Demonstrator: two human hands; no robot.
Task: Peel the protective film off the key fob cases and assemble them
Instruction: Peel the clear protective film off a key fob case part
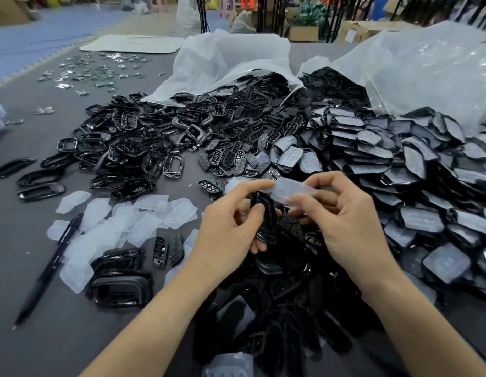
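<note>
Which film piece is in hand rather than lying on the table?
The film pinched by the right hand above the black case; other films lie on the table.

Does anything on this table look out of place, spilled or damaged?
Only the black pen stands out: it lies slantwise over the edge of the peeled films at the left, the one thing that is no fob part. The black parts spilling from the two plastic bags look like working stock, not an accident.
</note>
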